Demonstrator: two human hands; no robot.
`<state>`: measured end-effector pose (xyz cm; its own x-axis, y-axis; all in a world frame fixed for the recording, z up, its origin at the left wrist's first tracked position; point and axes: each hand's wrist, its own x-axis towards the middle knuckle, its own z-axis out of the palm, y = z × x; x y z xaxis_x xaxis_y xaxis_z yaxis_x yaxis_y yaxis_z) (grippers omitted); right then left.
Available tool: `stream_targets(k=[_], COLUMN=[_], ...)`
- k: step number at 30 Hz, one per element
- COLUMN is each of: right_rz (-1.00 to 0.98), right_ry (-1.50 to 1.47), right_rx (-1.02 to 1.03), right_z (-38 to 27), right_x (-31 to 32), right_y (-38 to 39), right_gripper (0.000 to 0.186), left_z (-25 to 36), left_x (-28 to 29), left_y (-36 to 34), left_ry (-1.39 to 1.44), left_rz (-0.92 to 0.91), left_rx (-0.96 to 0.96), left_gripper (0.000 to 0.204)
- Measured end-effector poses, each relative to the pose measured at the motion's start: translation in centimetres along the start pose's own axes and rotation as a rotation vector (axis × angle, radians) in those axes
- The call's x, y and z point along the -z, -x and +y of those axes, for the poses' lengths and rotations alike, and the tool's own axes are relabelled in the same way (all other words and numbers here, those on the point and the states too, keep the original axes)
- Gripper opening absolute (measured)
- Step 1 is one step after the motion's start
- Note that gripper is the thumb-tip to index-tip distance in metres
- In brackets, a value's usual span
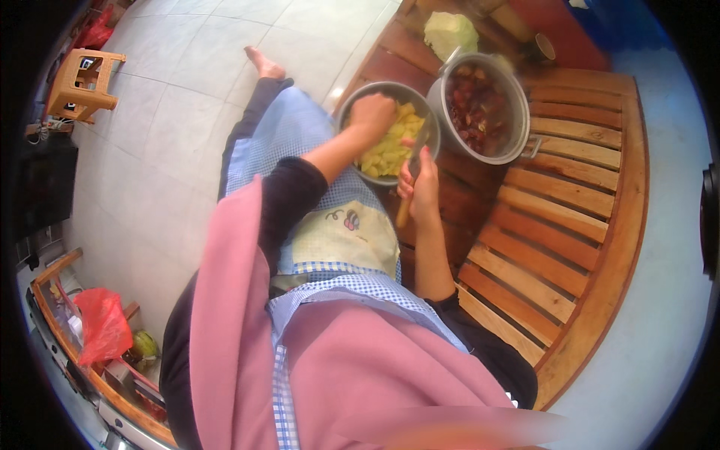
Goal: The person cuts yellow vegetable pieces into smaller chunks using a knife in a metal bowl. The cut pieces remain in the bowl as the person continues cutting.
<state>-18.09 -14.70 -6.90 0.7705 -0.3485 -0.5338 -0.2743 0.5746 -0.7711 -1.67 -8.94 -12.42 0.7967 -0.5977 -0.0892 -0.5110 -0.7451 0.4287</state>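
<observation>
My left hand (373,118) reaches into a metal bowl (346,105) holding yellow cut pieces that look like potato (386,154). Its fingers are curled, and whatever they grip is hidden. With its fingers wrapped round the handle, my right hand (424,186) holds a knife (403,213) at the bowl's near right side. The blade points up and away, along the rim. Right beside the bowl stands a larger metal pot (519,142) with dark red-brown chunks (478,109) inside.
A wooden slatted bench (555,221) carries both vessels. Pale cabbage (450,34) sits beyond the pot, near a cup-like container (543,49). On the left are a tan plastic stool (84,84) on the tiled floor (142,165) and a red plastic bag (103,324).
</observation>
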Motion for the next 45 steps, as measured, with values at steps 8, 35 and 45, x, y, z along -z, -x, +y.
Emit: stream_targets(k=[8,35,45], right_rz=[-0.027,0.014,0.106], right_ry=[0.035,0.780,0.932], right_rx=[0.017,0.692,0.741], right_z=[-0.4,-0.4,-1.2], right_x=[-0.4,-4.9,-6.1], right_y=[-0.5,-0.5,0.1], right_gripper=[0.047,0.046,0.029], left_z=[0.0,-1.2,-1.3], left_x=[1.8,9.6,9.2], left_y=[-0.6,7.8,8.2], left_ry=[0.147,1.482,1.499], left_rz=[0.012,-0.262,-0.267], left_rx=[0.102,0.376,0.299], left_gripper=[0.015,0.030,0.023])
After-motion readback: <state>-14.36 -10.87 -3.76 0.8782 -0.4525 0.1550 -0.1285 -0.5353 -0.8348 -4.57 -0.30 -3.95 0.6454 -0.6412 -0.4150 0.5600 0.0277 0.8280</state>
